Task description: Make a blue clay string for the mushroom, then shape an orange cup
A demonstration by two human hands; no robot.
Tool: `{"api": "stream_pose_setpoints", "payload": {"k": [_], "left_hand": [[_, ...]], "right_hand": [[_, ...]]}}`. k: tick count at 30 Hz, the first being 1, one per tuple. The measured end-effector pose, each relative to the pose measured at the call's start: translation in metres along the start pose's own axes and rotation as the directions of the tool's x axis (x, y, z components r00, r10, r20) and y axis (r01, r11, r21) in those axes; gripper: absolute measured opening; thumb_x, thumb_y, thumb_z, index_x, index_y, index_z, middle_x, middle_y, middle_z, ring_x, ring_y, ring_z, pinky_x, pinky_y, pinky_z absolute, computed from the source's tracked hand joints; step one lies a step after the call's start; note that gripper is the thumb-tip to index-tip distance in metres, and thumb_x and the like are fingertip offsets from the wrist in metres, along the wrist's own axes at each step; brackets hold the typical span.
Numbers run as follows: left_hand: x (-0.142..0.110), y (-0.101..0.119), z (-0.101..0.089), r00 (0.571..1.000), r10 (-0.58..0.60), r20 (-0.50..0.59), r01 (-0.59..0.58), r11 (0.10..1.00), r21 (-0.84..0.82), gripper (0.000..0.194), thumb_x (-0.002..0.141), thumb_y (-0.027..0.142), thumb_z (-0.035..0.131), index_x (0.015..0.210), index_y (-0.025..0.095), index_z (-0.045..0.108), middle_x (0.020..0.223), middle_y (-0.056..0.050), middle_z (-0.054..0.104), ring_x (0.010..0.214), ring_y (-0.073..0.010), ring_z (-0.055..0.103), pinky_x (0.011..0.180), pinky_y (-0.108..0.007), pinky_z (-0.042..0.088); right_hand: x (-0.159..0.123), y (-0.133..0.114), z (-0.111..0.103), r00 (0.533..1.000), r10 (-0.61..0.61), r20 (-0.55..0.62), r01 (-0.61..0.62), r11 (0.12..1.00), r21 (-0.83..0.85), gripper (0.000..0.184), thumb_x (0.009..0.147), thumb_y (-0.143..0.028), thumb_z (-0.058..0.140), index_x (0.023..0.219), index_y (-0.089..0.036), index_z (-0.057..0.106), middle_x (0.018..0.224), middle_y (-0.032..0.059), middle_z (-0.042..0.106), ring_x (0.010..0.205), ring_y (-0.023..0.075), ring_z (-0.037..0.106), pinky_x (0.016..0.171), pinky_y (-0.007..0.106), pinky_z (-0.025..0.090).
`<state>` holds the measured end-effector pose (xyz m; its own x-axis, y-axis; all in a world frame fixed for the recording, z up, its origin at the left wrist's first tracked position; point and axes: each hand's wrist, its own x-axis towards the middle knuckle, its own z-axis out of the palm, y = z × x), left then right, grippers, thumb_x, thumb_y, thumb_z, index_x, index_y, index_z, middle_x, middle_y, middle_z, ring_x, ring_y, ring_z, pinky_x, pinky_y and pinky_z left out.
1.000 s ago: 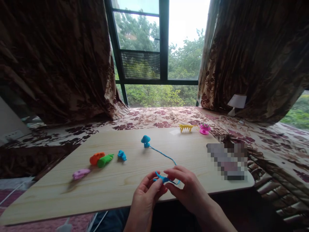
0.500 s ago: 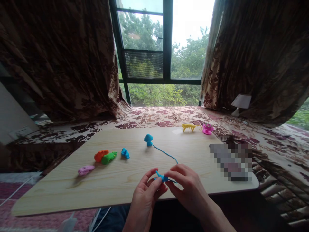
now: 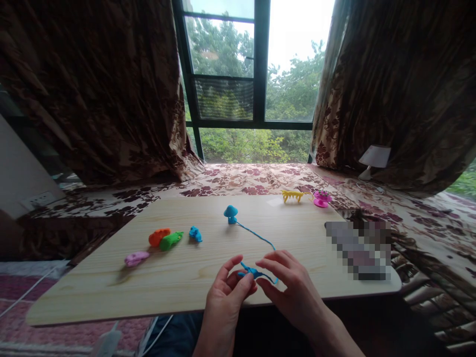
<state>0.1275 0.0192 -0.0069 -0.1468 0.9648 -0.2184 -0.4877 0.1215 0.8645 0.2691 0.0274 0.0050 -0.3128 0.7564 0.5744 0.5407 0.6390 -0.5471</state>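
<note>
My left hand (image 3: 231,292) pinches a small blue modelling-clay figure (image 3: 252,271) with thin prongs, above the table's front edge. Close on its right, my right hand (image 3: 292,275) has thumb and fingers apart, with a thin blue tail of the figure between them. Farther back stands a blue clay mushroom (image 3: 231,214). From its base a thin blue clay strand (image 3: 256,235) runs toward my right hand, where its near end is hidden.
Blue (image 3: 195,234), green (image 3: 171,241), orange (image 3: 159,237) and pink clay lumps (image 3: 136,258) lie on the left of the wooden table (image 3: 92,292). A yellow clay figure (image 3: 292,196) and a pink clay piece (image 3: 322,199) stand at the back right. A blurred-out object (image 3: 357,250) lies at the right.
My right thumb and fingers have parted and moved slightly off the blue clay figure. My left hand keeps its pinch. The whole view has shifted a little.
</note>
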Motion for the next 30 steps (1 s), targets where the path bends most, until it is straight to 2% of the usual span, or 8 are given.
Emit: {"api": "stream_pose_setpoints", "payload": {"k": [3, 8, 13, 17, 20, 24, 26, 30], "left_hand": [[0.001, -0.002, 0.000, 1.000, 0.008, 0.000, -0.008, 1.000, 0.006, 0.063, 0.051, 0.025, 0.078, 0.108, 0.017, 0.052, 0.067, 0.001, 0.063, 0.058, -0.0119, 0.060, 0.061, -0.026, 0.051], [0.001, -0.003, 0.001, 1.000, 0.025, -0.014, -0.025, 1.000, 0.013, 0.057, 0.054, 0.028, 0.076, 0.105, 0.016, 0.054, 0.069, 0.001, 0.062, 0.058, -0.0127, 0.060, 0.061, -0.027, 0.051], [-0.005, -0.001, 0.005, 0.986, 0.161, -0.036, -0.158, 0.983, 0.092, 0.050, 0.055, 0.025, 0.075, 0.100, 0.018, 0.057, 0.067, 0.002, 0.063, 0.061, -0.0121, 0.060, 0.061, -0.022, 0.048], [-0.011, 0.002, 0.007, 0.969, 0.248, 0.024, -0.248, 0.955, 0.163, 0.046, 0.059, 0.021, 0.072, 0.102, 0.020, 0.056, 0.072, 0.001, 0.065, 0.068, -0.0118, 0.061, 0.063, -0.019, 0.047], [-0.011, 0.003, 0.008, 0.964, 0.261, 0.040, -0.264, 0.947, 0.184, 0.044, 0.061, 0.021, 0.071, 0.102, 0.019, 0.055, 0.073, 0.001, 0.065, 0.070, -0.0121, 0.061, 0.066, -0.019, 0.047], [-0.010, -0.001, 0.008, 0.970, 0.241, 0.013, -0.240, 0.957, 0.164, 0.043, 0.061, 0.023, 0.071, 0.101, 0.019, 0.057, 0.070, 0.001, 0.065, 0.067, -0.0125, 0.061, 0.063, -0.019, 0.047], [-0.010, -0.002, 0.006, 0.975, 0.220, 0.037, -0.223, 0.960, 0.167, 0.043, 0.062, 0.025, 0.071, 0.102, 0.019, 0.057, 0.072, 0.000, 0.066, 0.069, -0.0136, 0.061, 0.064, -0.020, 0.047], [-0.011, 0.009, -0.008, 0.954, 0.275, 0.118, -0.300, 0.884, 0.359, 0.036, 0.068, 0.027, 0.066, 0.104, 0.022, 0.061, 0.084, -0.003, 0.066, 0.079, -0.0163, 0.061, 0.073, -0.023, 0.047]], "right_hand": [[0.000, -0.001, 0.001, 1.000, 0.000, -0.008, 0.000, 1.000, 0.023, 0.016, 0.081, -0.019, 0.056, 0.095, -0.024, 0.062, 0.088, 0.0040, 0.060, 0.082, 0.0180, 0.053, 0.074, 0.032, 0.043], [0.000, -0.002, 0.001, 0.999, 0.036, 0.005, -0.036, 0.996, 0.080, 0.016, 0.079, -0.016, 0.058, 0.093, -0.023, 0.063, 0.086, 0.0027, 0.059, 0.082, 0.0169, 0.053, 0.074, 0.031, 0.042], [0.000, -0.002, 0.001, 0.996, 0.082, 0.039, -0.088, 0.983, 0.164, 0.017, 0.078, -0.015, 0.060, 0.093, -0.021, 0.062, 0.085, 0.0021, 0.060, 0.081, 0.0154, 0.055, 0.073, 0.028, 0.043], [0.000, -0.001, 0.003, 0.994, 0.097, 0.045, -0.104, 0.977, 0.186, 0.010, 0.081, -0.015, 0.056, 0.086, -0.020, 0.063, 0.078, 0.0017, 0.059, 0.075, 0.0147, 0.055, 0.069, 0.027, 0.044], [-0.001, 0.000, 0.004, 0.995, 0.099, 0.034, -0.103, 0.975, 0.196, 0.012, 0.080, -0.015, 0.056, 0.088, -0.020, 0.063, 0.080, 0.0019, 0.060, 0.077, 0.0148, 0.056, 0.071, 0.027, 0.044], [-0.002, -0.001, 0.004, 0.997, 0.084, 0.000, -0.082, 0.977, 0.199, 0.029, 0.074, -0.014, 0.062, 0.102, -0.022, 0.059, 0.091, 0.0029, 0.061, 0.083, 0.0161, 0.057, 0.075, 0.028, 0.045], [-0.003, -0.002, 0.004, 0.998, 0.067, 0.000, -0.066, 0.978, 0.196, 0.026, 0.075, -0.013, 0.060, 0.100, -0.022, 0.060, 0.090, 0.0030, 0.061, 0.083, 0.0160, 0.057, 0.074, 0.028, 0.045], [-0.003, -0.003, -0.001, 0.999, 0.039, 0.023, -0.043, 0.979, 0.199, 0.022, 0.078, -0.013, 0.056, 0.096, -0.023, 0.061, 0.088, 0.0028, 0.060, 0.081, 0.0154, 0.057, 0.073, 0.027, 0.046]]}}
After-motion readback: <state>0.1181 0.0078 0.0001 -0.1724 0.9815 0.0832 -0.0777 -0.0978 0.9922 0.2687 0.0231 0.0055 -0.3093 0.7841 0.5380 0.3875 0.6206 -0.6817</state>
